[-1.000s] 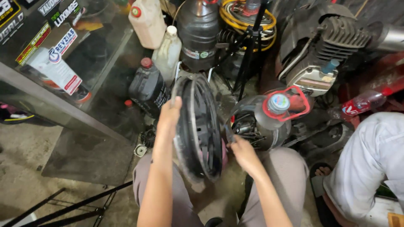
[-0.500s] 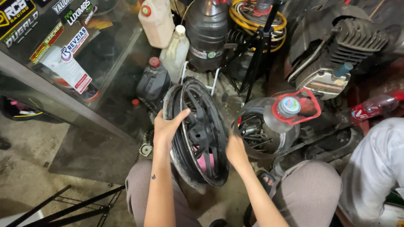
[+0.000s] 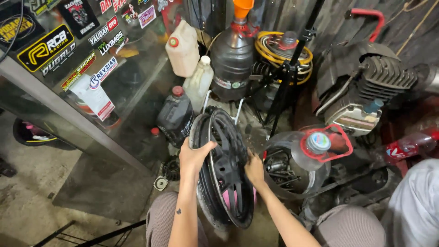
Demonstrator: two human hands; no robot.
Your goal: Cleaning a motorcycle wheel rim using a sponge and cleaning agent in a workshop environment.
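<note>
Wheel rim (image 3: 224,169) upright, both hands gripping edges.

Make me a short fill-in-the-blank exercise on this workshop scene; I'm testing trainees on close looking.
1. Both hands grip a black spoked ____, standing on edge between the person's knees.
2. The left hand rests on its ____ edge.
3. The funnel in the dark bottle is coloured ____.
4. The clear jug right of the right hand has a ____ handle.

Missing words: wheel rim; top; orange; red
</note>
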